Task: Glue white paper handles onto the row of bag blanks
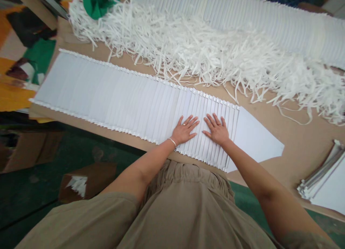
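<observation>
A long row of overlapping white sheets (pixel 121 94) lies fanned out across the brown table, with small white folded ends along both long edges. The rightmost sheet (pixel 256 134) shows its whole pointed, notched end. My left hand (pixel 185 129) rests flat on the row, fingers spread, with a ring and a bracelet at the wrist. Close to its right, my right hand (pixel 217 128) presses flat on the same sheets, fingers apart. Both palms face down and neither hand grips anything.
A thick heap of white strips (pixel 202 47) runs along the table behind the row, beside another long row of white sheets (pixel 269 22). More stacked sheets (pixel 326 177) lie at the right. Green cloth (pixel 98 4) sits on the heap. A cardboard box (pixel 86 180) stands on the floor.
</observation>
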The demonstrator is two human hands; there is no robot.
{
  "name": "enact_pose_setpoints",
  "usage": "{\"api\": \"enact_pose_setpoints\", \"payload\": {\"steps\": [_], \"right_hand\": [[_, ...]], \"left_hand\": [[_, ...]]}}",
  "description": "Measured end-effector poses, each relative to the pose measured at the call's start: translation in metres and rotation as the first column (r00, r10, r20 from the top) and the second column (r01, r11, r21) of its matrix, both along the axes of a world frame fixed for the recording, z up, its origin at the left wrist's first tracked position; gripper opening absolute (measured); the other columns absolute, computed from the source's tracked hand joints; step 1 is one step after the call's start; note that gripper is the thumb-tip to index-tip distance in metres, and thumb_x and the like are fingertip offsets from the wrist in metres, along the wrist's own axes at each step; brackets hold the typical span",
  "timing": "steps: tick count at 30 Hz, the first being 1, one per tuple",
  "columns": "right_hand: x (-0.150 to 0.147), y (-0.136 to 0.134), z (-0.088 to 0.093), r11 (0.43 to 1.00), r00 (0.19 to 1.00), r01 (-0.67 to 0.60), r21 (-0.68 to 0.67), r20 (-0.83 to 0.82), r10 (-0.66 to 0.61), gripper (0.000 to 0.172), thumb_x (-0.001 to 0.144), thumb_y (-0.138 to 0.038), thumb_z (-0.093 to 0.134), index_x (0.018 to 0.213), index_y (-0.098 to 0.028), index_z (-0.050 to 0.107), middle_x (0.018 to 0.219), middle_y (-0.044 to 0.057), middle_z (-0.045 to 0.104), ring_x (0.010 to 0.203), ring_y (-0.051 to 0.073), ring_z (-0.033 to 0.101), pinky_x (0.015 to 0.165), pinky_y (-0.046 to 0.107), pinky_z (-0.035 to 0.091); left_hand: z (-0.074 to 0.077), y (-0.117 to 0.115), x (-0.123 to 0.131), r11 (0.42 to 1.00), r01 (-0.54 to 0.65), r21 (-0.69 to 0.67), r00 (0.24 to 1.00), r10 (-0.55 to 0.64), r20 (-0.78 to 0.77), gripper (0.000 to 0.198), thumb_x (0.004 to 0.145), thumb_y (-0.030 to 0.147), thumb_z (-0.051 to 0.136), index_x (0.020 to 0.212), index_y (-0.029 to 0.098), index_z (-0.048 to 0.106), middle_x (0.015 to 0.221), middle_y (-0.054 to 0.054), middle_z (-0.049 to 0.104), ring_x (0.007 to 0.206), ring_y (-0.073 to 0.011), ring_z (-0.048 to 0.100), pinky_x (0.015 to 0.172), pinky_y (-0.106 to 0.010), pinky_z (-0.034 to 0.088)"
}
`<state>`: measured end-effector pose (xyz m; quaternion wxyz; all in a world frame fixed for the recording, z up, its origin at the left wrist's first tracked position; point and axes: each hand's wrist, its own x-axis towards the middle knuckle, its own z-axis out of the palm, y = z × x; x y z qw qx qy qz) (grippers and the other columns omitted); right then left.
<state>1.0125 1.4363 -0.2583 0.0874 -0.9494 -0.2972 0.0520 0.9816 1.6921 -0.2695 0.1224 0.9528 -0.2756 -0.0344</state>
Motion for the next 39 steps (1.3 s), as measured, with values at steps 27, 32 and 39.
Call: {"api": "enact_pose_setpoints", "payload": {"steps": [27, 32, 39], "right_hand": [[-0.116, -0.156, 0.02, 0.811, 0.841, 0.518, -0.271, -0.011, -0.541, 0.074, 0.101, -0.057, 0.036, 0.164, -0.027, 0.013, 0.171, 0.004, 0.017, 0.159, 0.027, 0.012, 0.124, 0.054, 0.021], [-0.113, -0.195, 0.03, 0.865, 0.888, 0.404, -0.298, -0.099, -0.449, 0.083, 0.098, -0.061, 0.044, 0.165, -0.029, 0.007, 0.171, 0.004, 0.013, 0.159, 0.03, 0.009, 0.123, 0.056, 0.022], [-0.085, -0.251, 0.018, 0.943, 0.961, 0.18, -0.28, -0.156, -0.23, 0.097, 0.091, -0.063, 0.056, 0.165, -0.03, 0.003, 0.172, 0.004, 0.006, 0.159, 0.032, 0.003, 0.124, 0.058, 0.018]], "left_hand": [[0.012, -0.05, -0.008, 0.991, 0.103, -0.088, 0.993, -0.107, -0.049, 0.062, 0.104, 0.046, 0.037, 0.161, 0.02, 0.031, 0.167, -0.01, 0.024, 0.158, -0.0266, 0.008, 0.125, -0.062, -0.005], [0.032, -0.118, -0.026, 0.98, 0.162, -0.112, 0.984, -0.169, -0.056, 0.063, 0.104, 0.045, 0.036, 0.16, 0.016, 0.032, 0.169, -0.01, 0.019, 0.158, -0.0261, 0.005, 0.126, -0.061, 0.001], [0.013, -0.195, -0.045, 0.999, 0.014, -0.031, 0.998, -0.016, -0.067, 0.068, 0.101, 0.053, 0.041, 0.161, 0.024, 0.03, 0.17, -0.006, 0.016, 0.158, -0.029, 0.003, 0.125, -0.065, 0.005]]}}
